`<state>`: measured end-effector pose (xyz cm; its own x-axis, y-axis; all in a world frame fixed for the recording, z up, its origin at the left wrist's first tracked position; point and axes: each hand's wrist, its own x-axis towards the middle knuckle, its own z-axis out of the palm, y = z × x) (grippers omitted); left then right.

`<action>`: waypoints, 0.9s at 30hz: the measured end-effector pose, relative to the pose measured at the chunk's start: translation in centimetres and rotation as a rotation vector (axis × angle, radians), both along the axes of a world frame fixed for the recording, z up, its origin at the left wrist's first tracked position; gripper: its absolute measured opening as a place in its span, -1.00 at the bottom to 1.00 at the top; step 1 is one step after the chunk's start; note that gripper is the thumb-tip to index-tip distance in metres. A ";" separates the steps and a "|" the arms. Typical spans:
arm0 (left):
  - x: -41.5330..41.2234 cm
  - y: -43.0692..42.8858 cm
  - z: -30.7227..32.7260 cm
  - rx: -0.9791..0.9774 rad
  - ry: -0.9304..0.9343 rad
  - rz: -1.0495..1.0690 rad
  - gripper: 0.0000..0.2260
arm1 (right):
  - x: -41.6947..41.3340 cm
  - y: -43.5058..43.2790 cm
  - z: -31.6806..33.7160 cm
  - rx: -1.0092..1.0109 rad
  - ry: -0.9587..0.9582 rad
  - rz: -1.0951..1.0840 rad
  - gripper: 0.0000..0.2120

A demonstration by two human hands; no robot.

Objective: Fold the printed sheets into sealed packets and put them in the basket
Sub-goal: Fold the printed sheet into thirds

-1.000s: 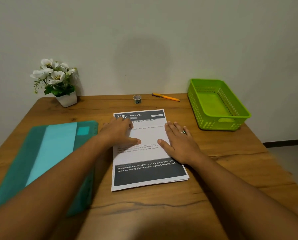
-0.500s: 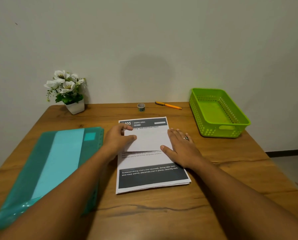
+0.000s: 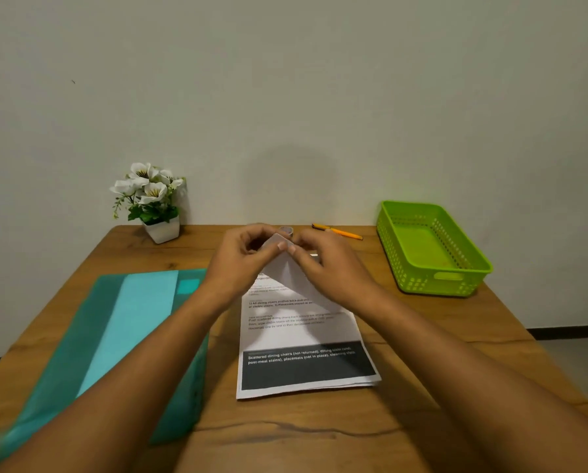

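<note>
Left hand and right hand each pinch the raised far end of the top printed sheet, above the one stack at mid-table. One green basket sits at the far right corner, bare wood between. One teal folder lies just left of the stack.

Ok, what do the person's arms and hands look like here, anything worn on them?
Two bare hands, left hand and right hand, no gloves. Both forearms are bare to the frame edge: no sleeves, watch or wristband in view. No ring can be made out in this frame.
</note>
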<state>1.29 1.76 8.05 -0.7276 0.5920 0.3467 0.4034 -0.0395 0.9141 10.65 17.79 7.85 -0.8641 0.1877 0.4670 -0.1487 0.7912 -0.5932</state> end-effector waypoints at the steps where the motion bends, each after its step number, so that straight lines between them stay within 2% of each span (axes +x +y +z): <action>1: 0.0 -0.1 0.5 0.014 0.020 -0.002 -0.89 | -0.1 -0.2 0.4 -0.031 0.025 0.004 -0.77; 6: -0.1 -0.4 2.5 0.055 0.074 0.040 -0.87 | -0.6 -1.0 1.4 -0.128 0.087 0.025 -0.82; 11: -0.3 -0.1 3.5 0.099 0.033 0.070 -0.87 | -1.0 -1.2 1.5 -0.216 0.111 0.039 -0.82; 20: -1.8 -0.8 4.4 0.217 -0.112 0.202 -0.90 | 0.4 1.2 -1.6 -0.345 -0.006 0.067 -0.80; 27: -3.4 -2.1 3.5 0.235 -0.199 0.298 -0.91 | 1.6 3.3 -3.6 -0.375 -0.084 0.035 -0.78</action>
